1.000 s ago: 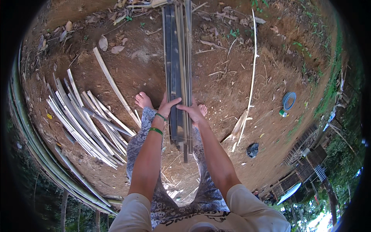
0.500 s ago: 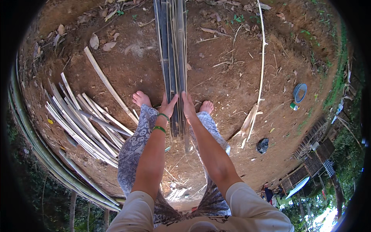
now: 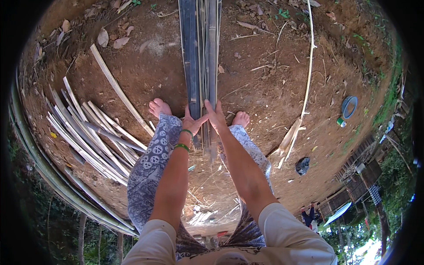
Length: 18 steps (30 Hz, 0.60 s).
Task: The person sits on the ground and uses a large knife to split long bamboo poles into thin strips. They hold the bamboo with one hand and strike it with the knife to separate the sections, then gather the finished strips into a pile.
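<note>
A long bundle of split bamboo strips [image 3: 199, 57], dark on some faces and pale at the edges, runs from the far edge toward me between my bare feet. My left hand [image 3: 192, 122] grips its left side near the close end, thumb laid across the top. From the right side, my right hand [image 3: 215, 116] clasps the same bundle, its thumb also over the strips. The two thumbs lie close together. Green bands [image 3: 182, 146] circle my left wrist. The fingers beneath the strips are partly hidden.
Pale split bamboo pieces [image 3: 90, 132] lie piled at left, beside long green poles [image 3: 48, 176]. One long pale strip [image 3: 308, 75] lies at right. Farther right are a blue-grey ring-shaped object [image 3: 349, 107], a green can [image 3: 340, 122] and a black bag-like lump [image 3: 302, 165]. A person [image 3: 310, 218] is at lower right.
The bundle's strips are spread slightly wider. My right hand has turned, bringing its thumb over the top, and my left thumb now reaches farther across toward it. The view has shifted a little.
</note>
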Tool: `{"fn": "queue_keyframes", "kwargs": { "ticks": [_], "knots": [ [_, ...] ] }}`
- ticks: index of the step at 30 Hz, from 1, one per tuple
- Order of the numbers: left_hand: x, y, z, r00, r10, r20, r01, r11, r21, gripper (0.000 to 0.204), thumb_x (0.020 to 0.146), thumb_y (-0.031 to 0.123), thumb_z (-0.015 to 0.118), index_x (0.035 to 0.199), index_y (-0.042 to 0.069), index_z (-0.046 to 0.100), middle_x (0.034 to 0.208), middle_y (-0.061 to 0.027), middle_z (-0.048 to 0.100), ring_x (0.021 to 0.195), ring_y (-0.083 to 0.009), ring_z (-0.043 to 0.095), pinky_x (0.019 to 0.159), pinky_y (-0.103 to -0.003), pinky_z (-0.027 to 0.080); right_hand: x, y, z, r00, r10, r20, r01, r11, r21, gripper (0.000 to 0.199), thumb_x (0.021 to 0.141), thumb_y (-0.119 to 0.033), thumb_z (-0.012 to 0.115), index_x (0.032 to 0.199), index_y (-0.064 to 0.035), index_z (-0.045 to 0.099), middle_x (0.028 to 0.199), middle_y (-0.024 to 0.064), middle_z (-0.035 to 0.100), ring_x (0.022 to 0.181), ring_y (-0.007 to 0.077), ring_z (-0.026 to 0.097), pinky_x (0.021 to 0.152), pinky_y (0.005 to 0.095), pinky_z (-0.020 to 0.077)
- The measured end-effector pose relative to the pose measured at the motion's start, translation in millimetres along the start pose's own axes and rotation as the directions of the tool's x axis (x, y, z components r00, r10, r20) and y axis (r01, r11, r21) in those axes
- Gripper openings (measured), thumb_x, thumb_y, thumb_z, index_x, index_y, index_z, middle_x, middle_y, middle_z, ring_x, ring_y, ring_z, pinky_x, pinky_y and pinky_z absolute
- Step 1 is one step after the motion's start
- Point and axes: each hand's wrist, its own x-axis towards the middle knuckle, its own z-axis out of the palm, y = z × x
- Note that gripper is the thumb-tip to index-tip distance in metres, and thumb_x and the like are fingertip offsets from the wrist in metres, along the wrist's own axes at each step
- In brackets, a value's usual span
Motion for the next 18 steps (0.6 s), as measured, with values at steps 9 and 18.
{"fn": "queue_keyframes", "kwargs": {
  "ticks": [9, 18],
  "knots": [
    [-19.6, 8.4, -7.9, 0.997, -0.019, 0.076, 0.028, 0.993, -0.117, 0.094, 0.064, 0.024, 0.09, 0.14, 0.01, 0.038, 0.116, -0.0109, 0.064, 0.106, -0.0231, 0.063, 0.092, -0.036, 0.051, -32.1, -10.0, -10.9, 0.985, -0.05, 0.168, 0.049, 0.999, 0.007, 0.085, 0.076, -0.037, 0.086, 0.137, 0.0002, 0.039, 0.123, 0.0178, 0.061, 0.113, 0.0262, 0.061, 0.094, 0.0366, 0.0493],
    [-105.7, 14.6, -0.6, 1.0, 0.026, 0.0, -0.025, 0.979, -0.202, 0.087, 0.066, 0.019, 0.087, 0.141, 0.005, 0.043, 0.116, -0.0101, 0.065, 0.103, -0.021, 0.064, 0.089, -0.035, 0.053, -112.9, 1.3, -28.2, 0.987, -0.13, 0.092, 0.139, 0.985, -0.1, 0.078, 0.088, -0.047, 0.072, 0.138, 0.0042, 0.039, 0.122, 0.0228, 0.061, 0.113, 0.0301, 0.061, 0.097, 0.0368, 0.0477]
  ]
}}
